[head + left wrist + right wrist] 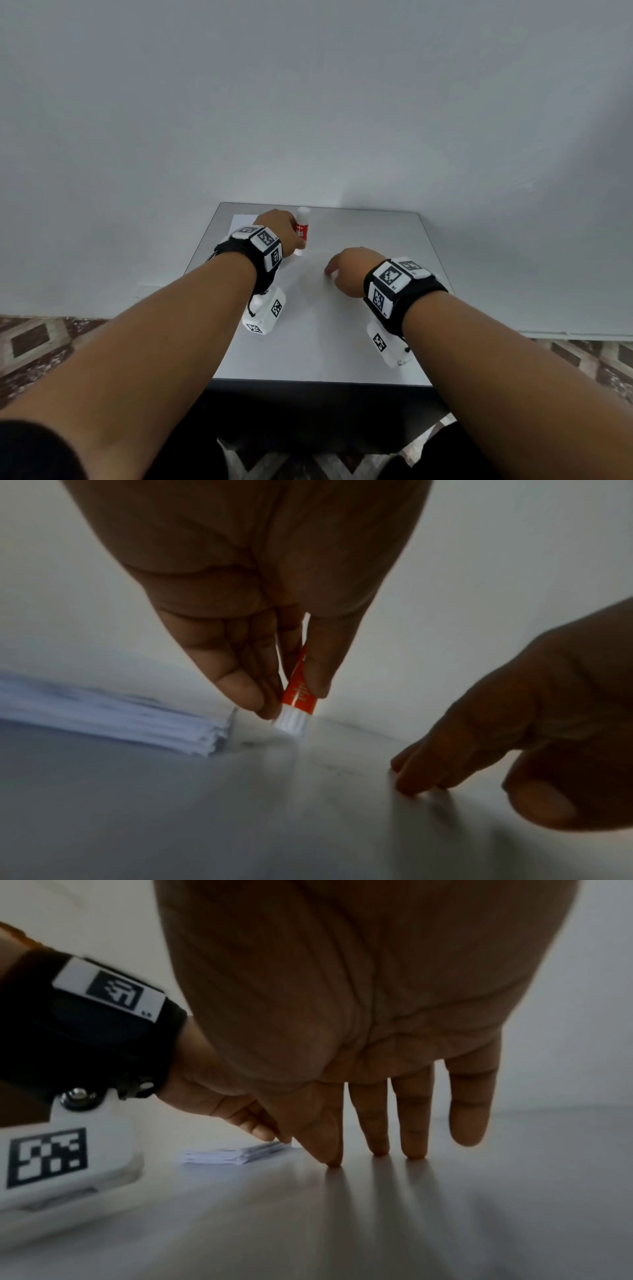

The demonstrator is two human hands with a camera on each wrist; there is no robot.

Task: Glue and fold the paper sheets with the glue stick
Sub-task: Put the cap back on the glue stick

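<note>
Hands both low over the grey desk. Nearest, right hand: open, fingers straight, fingertips pressing down on the desk top, little finger lifted. Holding nothing. Maybe pinning a pale sheet flat, but too white on grey to tell.

Just beyond and to the left, left hand: curled round the glue stick, thumb on one side, fingers on the other. Stick upright, white ribbed end down and touching the top, red band in the middle, white end up. Cap on or off: cannot tell.

Farthest, at the back left corner, just beside the left hand: small pile of white paper sheets, lying flat, not touched.

Looks like the start of the gluing step: stick in hand, no fold seen yet. Next move likely needs the glue end bare and down on a sheet. Then a slow rub along it, with the right hand pressing to stop any sliding. After that, one edge lifted, folded over and pressed flat.
</note>
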